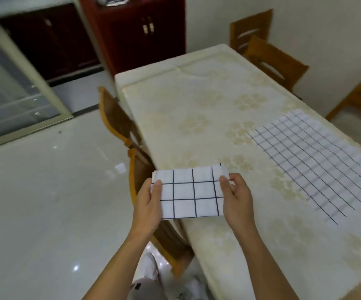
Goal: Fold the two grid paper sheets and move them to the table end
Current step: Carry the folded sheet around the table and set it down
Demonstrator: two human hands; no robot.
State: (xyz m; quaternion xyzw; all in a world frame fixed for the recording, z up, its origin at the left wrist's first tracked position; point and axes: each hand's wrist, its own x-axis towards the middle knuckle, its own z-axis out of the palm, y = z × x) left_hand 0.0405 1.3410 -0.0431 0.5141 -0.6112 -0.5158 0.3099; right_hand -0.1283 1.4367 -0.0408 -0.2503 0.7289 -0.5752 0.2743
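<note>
A folded white sheet with a black grid (191, 191) hangs in the air over the table's left edge, held flat between both hands. My left hand (149, 202) pinches its left side, thumb on top. My right hand (235, 200) pinches its right side the same way. The second grid sheet (318, 156) lies unfolded and flat on the table (196, 109) to the right, close to the right edge. The table carries a cream cloth with a pale flower pattern and stretches away from me toward its far end.
Two wooden chairs (118, 122) stand tucked along the table's left side, one right under the held sheet. More chairs (274, 59) stand at the far right. A dark red cabinet (140, 31) stands beyond the far end. Glossy tiled floor (45, 202) lies to the left.
</note>
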